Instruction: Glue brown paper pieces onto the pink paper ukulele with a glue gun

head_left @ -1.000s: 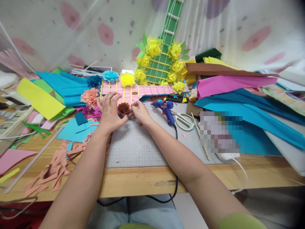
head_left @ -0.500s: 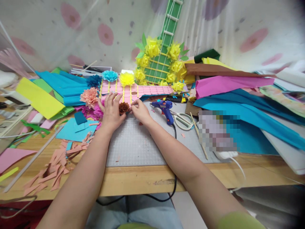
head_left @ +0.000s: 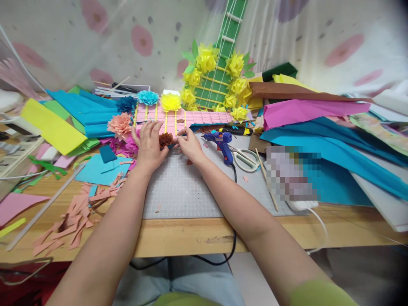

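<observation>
A pink paper guitar [head_left: 200,119] lies on the grey cutting mat, with yellow strips across it. At its front edge is a brown paper flower [head_left: 166,139], between my two hands. My left hand [head_left: 148,146] lies over the guitar's body, fingers bent across the top and thumb at the flower's lower edge. The fingers of my right hand [head_left: 188,145] are curled in at the guitar's front edge, right of the flower; their tips are partly hidden. Yellow [head_left: 171,102], light blue [head_left: 148,97], dark blue [head_left: 125,105] and peach [head_left: 120,126] flowers sit around the body.
Right of my hands lie a blue glue gun [head_left: 223,144], scissors [head_left: 247,160] and a thin stick [head_left: 267,180] on the cutting mat [head_left: 181,195]. A green paper guitar [head_left: 210,89] stands behind. Coloured paper [head_left: 318,112] and peach scraps [head_left: 76,216] flank both sides.
My left fingers have drawn closer together on the guitar. My right hand has shifted slightly right, a little away from the brown flower. The view has moved slightly.
</observation>
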Motion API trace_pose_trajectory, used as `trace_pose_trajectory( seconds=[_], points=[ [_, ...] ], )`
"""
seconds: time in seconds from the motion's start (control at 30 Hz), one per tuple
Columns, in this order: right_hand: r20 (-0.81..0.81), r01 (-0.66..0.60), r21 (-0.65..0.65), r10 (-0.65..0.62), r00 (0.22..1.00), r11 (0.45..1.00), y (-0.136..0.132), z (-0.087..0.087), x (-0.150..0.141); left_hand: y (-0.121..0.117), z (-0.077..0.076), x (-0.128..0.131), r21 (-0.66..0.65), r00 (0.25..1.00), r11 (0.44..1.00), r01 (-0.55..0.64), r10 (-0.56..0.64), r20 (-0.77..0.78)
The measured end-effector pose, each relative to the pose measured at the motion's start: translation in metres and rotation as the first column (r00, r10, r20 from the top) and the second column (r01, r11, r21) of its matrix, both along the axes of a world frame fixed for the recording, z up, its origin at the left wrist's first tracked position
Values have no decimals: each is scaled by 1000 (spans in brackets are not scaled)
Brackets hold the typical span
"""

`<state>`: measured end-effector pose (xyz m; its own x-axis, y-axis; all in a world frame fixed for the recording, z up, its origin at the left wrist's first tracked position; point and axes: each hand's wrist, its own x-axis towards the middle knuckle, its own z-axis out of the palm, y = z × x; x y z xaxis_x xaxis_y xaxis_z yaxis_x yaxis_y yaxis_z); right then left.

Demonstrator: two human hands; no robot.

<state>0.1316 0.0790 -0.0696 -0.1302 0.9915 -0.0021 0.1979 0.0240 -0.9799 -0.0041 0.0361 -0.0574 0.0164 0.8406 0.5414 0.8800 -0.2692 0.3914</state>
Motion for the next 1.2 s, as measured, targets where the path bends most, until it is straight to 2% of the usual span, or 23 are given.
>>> trace_pose_trajectory(
  seconds=[0.13, 0.27, 0.4, 0.47, 0.53, 0.6, 0.63, 0.73, 0.87, 0.97, 1.07, 1.2],
  points=[
    [-42, -3, -26, 2, 999, 1000, -1, 4, 1, 0, -1, 1, 2, 1000, 1000, 9, -9, 16],
    [-75, 47, 14, -46, 996, 999, -2, 24, 9, -5, 4, 5, 50, 1000, 998, 25, -26, 10],
    [-15, 142, 201, -141, 990, 969, -1, 54, 36, -14, 13, 12, 131, 998, 991, -20, 12, 63],
    [38, 198, 329, -222, 974, 923, 1, 65, 59, -18, 15, 21, 134, 996, 991, -12, 0, 86],
    [90, 231, 448, -301, 949, 864, 4, 69, 87, -22, 13, 33, 76, 995, 994, 72, -77, 63],
    [121, 259, 536, -376, 919, 804, 6, 65, 114, -25, 8, 45, -62, 983, 981, 184, -183, 17],
    [133, 266, 556, -400, 907, 788, 6, 61, 126, -27, 5, 51, -147, 979, 969, 201, -203, 1],
    [118, 326, 535, -451, 884, 779, 0, 41, 147, -32, -2, 61, -318, 989, 940, 121, -142, -41],
    [177, 323, 421, -426, 887, 848, -19, 9, 145, -35, -8, 63, -383, 997, 923, 19, -44, -56],
    [282, 237, 378, -356, 891, 895, -29, -8, 136, -35, -12, 62, -424, 1000, 906, 9, -15, -11],
    [372, 173, 357, -310, 875, 918, -30, -15, 132, -33, -14, 62, -442, 999, 897, 25, -1, 54],
    [433, 177, 283, -290, 854, 943, -28, -15, 133, -30, -12, 62, -426, 988, 901, 86, -22, 153]
  ],
)
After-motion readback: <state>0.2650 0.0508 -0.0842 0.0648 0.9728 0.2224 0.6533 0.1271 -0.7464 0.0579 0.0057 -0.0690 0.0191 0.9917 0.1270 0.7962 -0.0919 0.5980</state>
